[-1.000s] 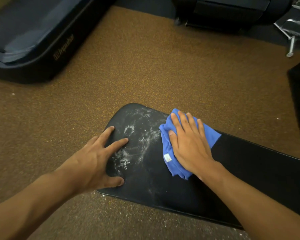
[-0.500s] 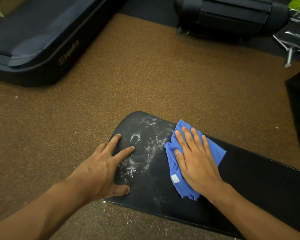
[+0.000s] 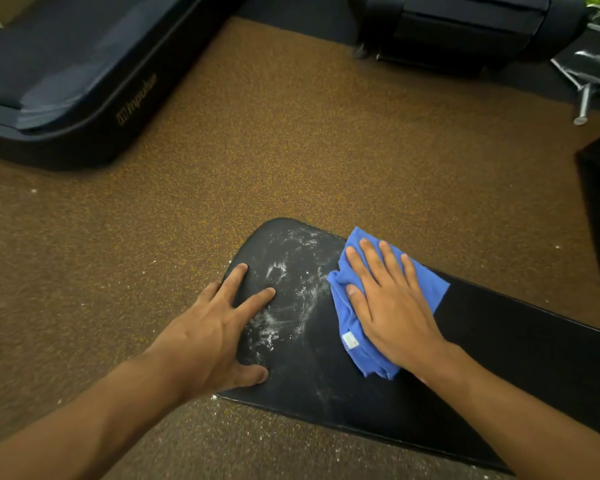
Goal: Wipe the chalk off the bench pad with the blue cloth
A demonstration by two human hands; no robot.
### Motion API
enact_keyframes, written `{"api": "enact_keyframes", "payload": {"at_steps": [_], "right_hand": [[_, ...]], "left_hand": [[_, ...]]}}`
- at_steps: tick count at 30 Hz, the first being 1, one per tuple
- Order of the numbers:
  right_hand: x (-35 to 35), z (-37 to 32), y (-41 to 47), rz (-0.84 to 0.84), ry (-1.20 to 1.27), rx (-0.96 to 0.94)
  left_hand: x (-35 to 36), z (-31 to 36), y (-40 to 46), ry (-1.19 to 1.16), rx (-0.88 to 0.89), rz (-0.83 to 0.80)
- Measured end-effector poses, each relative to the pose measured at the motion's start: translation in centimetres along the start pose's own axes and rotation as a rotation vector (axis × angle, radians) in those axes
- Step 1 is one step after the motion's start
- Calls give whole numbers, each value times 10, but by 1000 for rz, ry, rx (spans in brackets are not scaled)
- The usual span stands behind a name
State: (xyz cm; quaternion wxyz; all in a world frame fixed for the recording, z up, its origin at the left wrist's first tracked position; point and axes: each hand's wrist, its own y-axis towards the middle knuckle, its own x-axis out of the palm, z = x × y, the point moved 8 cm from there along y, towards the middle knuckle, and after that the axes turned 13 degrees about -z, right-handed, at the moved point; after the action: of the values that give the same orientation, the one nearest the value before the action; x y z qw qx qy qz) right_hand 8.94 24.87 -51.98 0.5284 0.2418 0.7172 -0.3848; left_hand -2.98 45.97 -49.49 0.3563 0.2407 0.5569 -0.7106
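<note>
pressed flat under the right hand (image 3: 392,306), fingers straight, nothing pinched: the blue cloth (image 3: 426,285), bunched near the far edge of the bench pad (image 3: 499,358), just beside the chalk (image 3: 284,299). judged soft and light, apt to ruck up; best pinned by the palm on its middle. spread open on the pad's rounded end, the left hand (image 3: 219,334), bracing only. judged smooth, faintly slick vinyl. around it, speckled brown floor (image 3: 291,140), dark equipment beyond.
</note>
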Motion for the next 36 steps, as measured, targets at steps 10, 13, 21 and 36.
{"api": "enact_keyframes", "payload": {"at_steps": [10,13,21,36], "right_hand": [[-4,-15,15,46,22,23],[5,-13,-6,28,0,-30],[-4,-19,18,-39,-10,-21],[-4,-13,17,-78,-14,-31]], "left_hand": [[0,0,-1,16,-20,-16],[2,-2,-1,5,-21,-12],[3,-3,2,16,4,13],[4,0,4,38,-6,-16]]}}
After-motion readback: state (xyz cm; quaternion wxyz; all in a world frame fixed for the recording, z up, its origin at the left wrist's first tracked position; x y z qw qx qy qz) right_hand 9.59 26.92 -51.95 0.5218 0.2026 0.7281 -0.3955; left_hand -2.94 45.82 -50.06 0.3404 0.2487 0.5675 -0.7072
